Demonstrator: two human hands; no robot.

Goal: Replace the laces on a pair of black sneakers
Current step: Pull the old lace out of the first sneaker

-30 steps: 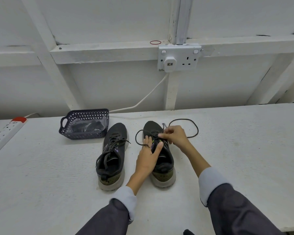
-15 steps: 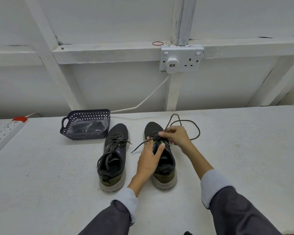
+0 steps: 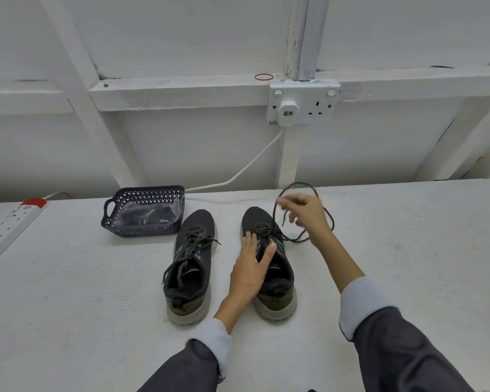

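- Two black sneakers side by side on the white table, toes toward the wall, heels toward the person.
- Left sneaker: fully laced, loose lace ends draped over its sides. Nobody is touching it.
- Right sneaker: upper eyelets bare and the opening wide. Lace shows only in a crossing near the toe.
- Left hand: flat on the right sneaker, fingers straight along its left side, thumb across the tongue. It presses down and grips nothing.
- Right hand: raised above the table, just right of that sneaker's toe, well apart from the left hand. Fingers are curled on the lace. Motion blur hides the exact pinch.
- The lace loops up over the right hand, drops down its right side, then runs back along the table toward the sneaker's eyelets. Can't tell which eyelet it enters.
- Dark perforated basket: left of the sneakers, just beyond the left sneaker's toe. A clear plastic bag with dark contents sits inside; contents not identifiable.
- Power strip with a red switch at the table's far left edge.
- Double wall socket on the wall beam, white plug in its left outlet, white cable running down and left behind the basket.
- Red rubber band lying on the beam just left of the socket.
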